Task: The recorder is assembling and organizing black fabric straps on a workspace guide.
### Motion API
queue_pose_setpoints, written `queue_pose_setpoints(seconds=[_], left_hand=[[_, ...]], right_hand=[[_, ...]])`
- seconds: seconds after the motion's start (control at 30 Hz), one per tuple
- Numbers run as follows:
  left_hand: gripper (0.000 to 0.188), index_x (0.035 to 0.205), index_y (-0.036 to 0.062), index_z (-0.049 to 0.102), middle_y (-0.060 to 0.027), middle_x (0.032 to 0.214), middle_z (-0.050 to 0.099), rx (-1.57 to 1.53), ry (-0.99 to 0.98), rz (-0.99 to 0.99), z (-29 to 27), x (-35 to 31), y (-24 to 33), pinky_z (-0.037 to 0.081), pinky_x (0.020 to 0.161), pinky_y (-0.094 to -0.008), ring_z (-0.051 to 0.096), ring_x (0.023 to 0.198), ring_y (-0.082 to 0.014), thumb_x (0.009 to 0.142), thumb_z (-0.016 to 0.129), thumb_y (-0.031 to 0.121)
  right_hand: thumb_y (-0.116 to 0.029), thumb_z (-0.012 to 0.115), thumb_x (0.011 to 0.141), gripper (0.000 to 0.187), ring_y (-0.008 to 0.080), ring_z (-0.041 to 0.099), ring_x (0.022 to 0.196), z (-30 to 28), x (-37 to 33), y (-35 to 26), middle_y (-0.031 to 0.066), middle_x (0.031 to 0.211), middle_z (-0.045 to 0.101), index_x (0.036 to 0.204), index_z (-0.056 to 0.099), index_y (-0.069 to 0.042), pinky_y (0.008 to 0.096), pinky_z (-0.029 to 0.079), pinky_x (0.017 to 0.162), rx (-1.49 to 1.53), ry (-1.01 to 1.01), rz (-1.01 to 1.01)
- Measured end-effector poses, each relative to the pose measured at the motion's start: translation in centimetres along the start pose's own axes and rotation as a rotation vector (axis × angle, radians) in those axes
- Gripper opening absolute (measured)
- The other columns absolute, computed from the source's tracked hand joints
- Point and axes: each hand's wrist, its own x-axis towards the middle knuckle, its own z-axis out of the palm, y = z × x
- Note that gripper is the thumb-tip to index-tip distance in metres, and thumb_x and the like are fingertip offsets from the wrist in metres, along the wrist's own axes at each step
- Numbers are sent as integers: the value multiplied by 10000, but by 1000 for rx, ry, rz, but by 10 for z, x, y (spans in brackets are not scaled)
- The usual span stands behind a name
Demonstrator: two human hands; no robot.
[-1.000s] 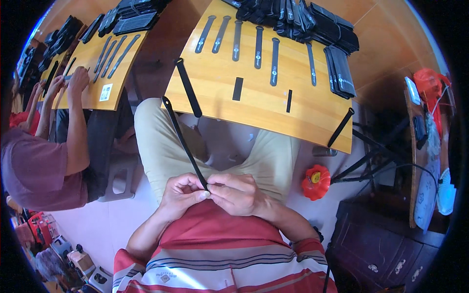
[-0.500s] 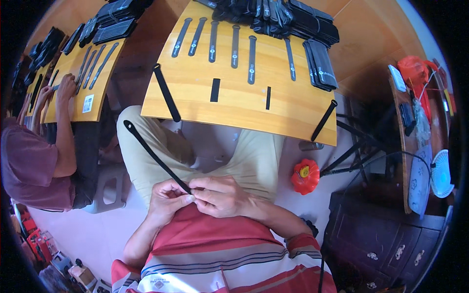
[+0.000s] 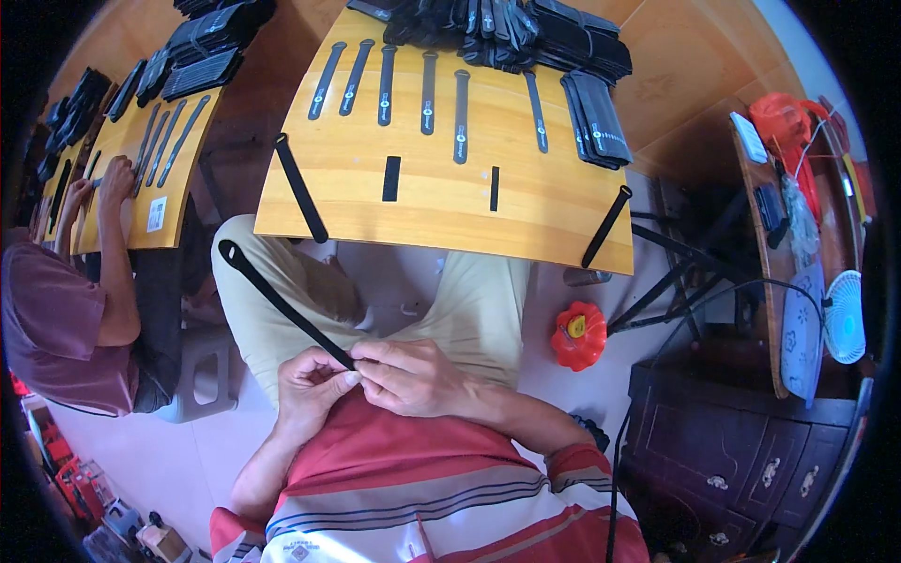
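Observation:
A long black strap (image 3: 282, 302) with a slotted, rounded end slants up and to the left above my lap. Its lower end is pinched between the fingers of my left hand (image 3: 314, 389) and my right hand (image 3: 413, 377), which meet in front of my red shirt. My fingers cover that lower end. On the wooden table (image 3: 347, 211) ahead, grey printed straps (image 3: 428, 94) lie in a spaced row. Nearer me are a short black strip (image 3: 391, 178) and a narrower one (image 3: 495, 189). Black straps (image 3: 300, 188) also lie near the table's left and right edges.
Bundled straps (image 3: 577, 42) are piled at the table's far side. Another person (image 3: 70, 310) works at a table on the left. A red scalloped container (image 3: 578, 336) stands on the floor to the right, near black table legs. Further right are a fan (image 3: 845, 317) and a dark cabinet (image 3: 723, 450).
The view has shifted slightly, so the table and its straps appear a little further left. Both hands keep their pinch on the black strap, with only slight movement.

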Motion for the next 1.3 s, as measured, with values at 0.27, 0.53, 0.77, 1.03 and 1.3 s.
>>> queue_pose_setpoints(seconds=[0.27,0.53,0.77,1.03,1.3], left_hand=[[160,1021,-13,641,-76,974,719,34,31,68,1,4,1,558,796,-243,686,868,-115,896,737,-39],[141,1070,-14,645,-86,1024,725,124,77,27,5,-3,5,555,849,-256,676,941,-107,939,696,-11],[178,1120,4,654,-41,965,726,286,68,72,16,-9,12,561,794,-257,668,903,-86,964,700,77],[259,1216,6,517,-120,964,730,465,68,222,21,-11,14,561,762,-283,730,928,-163,984,631,24],[247,1161,10,473,-151,946,714,698,24,179,15,-8,8,579,743,-331,746,946,-227,976,635,31]], right_hand=[[-3,776,718,341,225,674,735,-7,3,2,109,916,637,1041,672,31,329,581,593,-147,-31,-34],[11,750,725,273,272,677,695,4,1,6,124,839,645,968,628,24,372,583,587,-99,-13,-47],[29,729,758,271,290,686,708,-5,0,0,147,869,662,1004,616,22,374,571,580,-170,-139,-34],[-16,711,772,257,300,672,727,-3,9,-5,145,852,614,1002,600,20,374,570,584,-294,-181,-105],[-103,641,880,139,290,668,784,-6,12,-11,129,855,584,944,610,17,357,576,640,-475,-269,-127]])
